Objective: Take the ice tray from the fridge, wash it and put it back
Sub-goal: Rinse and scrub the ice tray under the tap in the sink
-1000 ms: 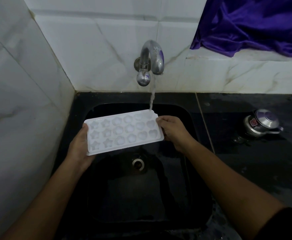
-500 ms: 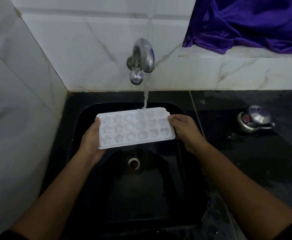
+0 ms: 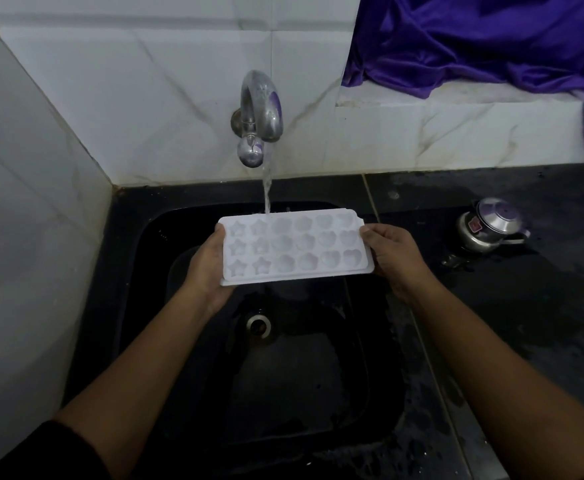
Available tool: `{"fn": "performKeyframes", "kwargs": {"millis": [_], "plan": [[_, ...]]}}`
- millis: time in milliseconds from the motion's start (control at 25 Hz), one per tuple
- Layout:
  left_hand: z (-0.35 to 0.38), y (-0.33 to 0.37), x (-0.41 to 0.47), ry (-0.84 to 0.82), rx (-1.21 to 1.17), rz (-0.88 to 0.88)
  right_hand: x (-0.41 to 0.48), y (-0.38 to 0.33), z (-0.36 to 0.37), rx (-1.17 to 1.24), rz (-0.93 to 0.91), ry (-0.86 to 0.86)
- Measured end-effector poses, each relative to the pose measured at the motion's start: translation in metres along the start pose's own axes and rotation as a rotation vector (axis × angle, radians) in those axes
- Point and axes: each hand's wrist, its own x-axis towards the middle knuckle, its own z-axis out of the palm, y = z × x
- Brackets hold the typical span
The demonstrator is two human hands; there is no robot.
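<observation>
While the left hand (image 3: pixel 207 268) and right hand (image 3: pixel 392 258) each grip a short end of the ice tray (image 3: pixel 294 245), held over the sink (image 3: pixel 152 306) with the stream from the tap (image 3: pixel 261 112) hitting its far edge, the wet plastic could slip from what looks like a light edge hold.

The left hand (image 3: pixel 207 271) and right hand (image 3: pixel 396 258) each grip one end of the ice tray (image 3: pixel 294 247).
</observation>
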Motion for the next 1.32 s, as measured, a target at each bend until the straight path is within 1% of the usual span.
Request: {"fn": "performKeyframes", "kwargs": {"millis": [240,400,560,760,880,1320], "plan": [[0.025,-0.004,0.009,-0.042,0.028,-0.021,0.005,0.000,-0.021,0.025,-0.002,0.078],[0.041,0.000,0.015,-0.078,0.039,-0.021,0.007,-0.005,-0.030,0.045,-0.014,0.086],[0.046,0.013,0.020,-0.077,0.055,0.007,0.016,-0.012,-0.025,0.050,-0.019,0.099],[0.028,0.024,0.021,-0.060,0.031,0.026,0.025,-0.013,-0.006,0.025,-0.002,0.071],[0.010,0.025,0.020,-0.021,0.011,0.032,0.027,-0.011,0.011,0.006,0.020,0.057],[-0.057,0.035,0.007,0.109,-0.027,0.116,0.026,-0.021,0.080,-0.075,-0.012,-0.098]]}}
